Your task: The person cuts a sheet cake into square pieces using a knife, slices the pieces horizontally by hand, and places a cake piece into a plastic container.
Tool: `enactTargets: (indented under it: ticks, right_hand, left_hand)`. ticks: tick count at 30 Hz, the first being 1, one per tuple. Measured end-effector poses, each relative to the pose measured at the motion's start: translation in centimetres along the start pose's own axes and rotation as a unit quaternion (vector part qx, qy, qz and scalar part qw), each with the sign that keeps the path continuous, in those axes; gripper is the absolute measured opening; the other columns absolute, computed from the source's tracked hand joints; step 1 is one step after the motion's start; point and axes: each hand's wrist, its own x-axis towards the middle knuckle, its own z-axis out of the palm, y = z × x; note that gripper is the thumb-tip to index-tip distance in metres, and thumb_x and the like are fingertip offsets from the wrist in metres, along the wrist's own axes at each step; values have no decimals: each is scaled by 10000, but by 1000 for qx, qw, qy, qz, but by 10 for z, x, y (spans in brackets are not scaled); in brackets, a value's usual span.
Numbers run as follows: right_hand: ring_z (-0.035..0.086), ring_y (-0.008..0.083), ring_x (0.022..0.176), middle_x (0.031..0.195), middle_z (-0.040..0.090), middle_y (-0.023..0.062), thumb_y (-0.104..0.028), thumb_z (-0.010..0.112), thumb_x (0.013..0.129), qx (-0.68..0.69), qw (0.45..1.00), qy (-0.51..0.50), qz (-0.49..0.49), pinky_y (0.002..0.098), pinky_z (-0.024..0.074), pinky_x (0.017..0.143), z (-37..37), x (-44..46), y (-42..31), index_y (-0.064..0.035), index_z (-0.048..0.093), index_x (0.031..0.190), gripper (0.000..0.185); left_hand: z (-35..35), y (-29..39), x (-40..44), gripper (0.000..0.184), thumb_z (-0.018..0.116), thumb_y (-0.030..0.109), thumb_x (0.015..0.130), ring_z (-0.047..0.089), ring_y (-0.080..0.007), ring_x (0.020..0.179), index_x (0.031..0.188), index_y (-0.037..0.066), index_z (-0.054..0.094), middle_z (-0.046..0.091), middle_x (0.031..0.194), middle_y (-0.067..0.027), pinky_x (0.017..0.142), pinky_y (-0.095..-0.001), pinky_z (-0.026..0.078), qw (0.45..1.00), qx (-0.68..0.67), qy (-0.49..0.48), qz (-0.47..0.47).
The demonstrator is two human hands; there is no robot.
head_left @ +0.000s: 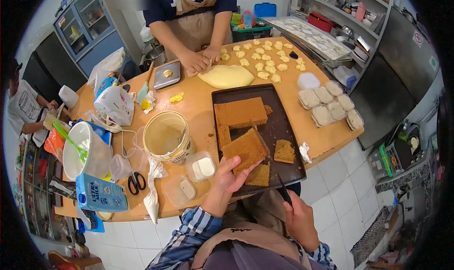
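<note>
My left hand [226, 181] holds a slab of brown sponge cake [245, 149], thumb on top, tilted over the dark baking tray [299, 168]. In my right hand [301, 222], at the tray's near edge, is a knife [284, 192] with a black handle; its blade is hard to make out. A larger cake block [240, 111] lies at the tray's far side. A small cake piece [284, 152] sits to the right, and another cut piece [258, 175] lies under the held slab.
Across the table a co-worker's hands [201, 61] touch yellow dough [227, 76], beside several dough lumps [265, 62]. Filled tubs [326, 103] stand at right. A bucket [166, 137], piping bag [152, 189], scissors [136, 183] and milk carton [101, 193] are at left. Another person [26, 109] stands far left.
</note>
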Motion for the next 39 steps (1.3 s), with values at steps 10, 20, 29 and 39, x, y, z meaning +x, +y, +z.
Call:
enactTargets:
  ticks: [10, 20, 29, 39]
  right_hand:
    - [584, 384, 658, 788, 591, 182, -143, 544, 889, -31, 999, -5, -19, 457, 467, 558, -1, 0, 3, -67, 501, 1189, 313]
    - [585, 366, 640, 768, 586, 166, -122, 582, 865, -16, 999, 2, -33, 436, 468, 542, 1, -1, 4, -76, 516, 1183, 328]
    - [586, 361, 646, 762, 584, 168, -114, 582, 865, -10, 999, 6, -36, 438, 463, 545, 4, -3, 7, -56, 521, 1175, 321]
    - [583, 358, 631, 750, 583, 161, -112, 585, 859, -8, 999, 9, -33, 435, 464, 535, 1, -4, 9, -60, 531, 1159, 309]
  left_hand:
    - [-1, 1, -1, 848, 709, 351, 754, 367, -352, 1310, 1392, -23, 293, 382, 1387, -247, 1085, -484, 311, 1000, 16, 1, 8]
    - [-10, -2, -2, 580, 675, 109, 797, 498, -304, 1201, 1308, 18, 417, 522, 1279, -140, 1025, -511, 387, 996, -85, -18, 23]
    - [-4, 0, -3, 874, 744, 353, 721, 377, -358, 1302, 1387, -9, 309, 395, 1381, -237, 1078, -504, 316, 1000, 18, 7, 8]
    - [4, 3, -5, 930, 800, 349, 678, 363, -375, 1307, 1382, -10, 310, 397, 1387, -193, 1079, -520, 311, 1000, 19, -19, 4]
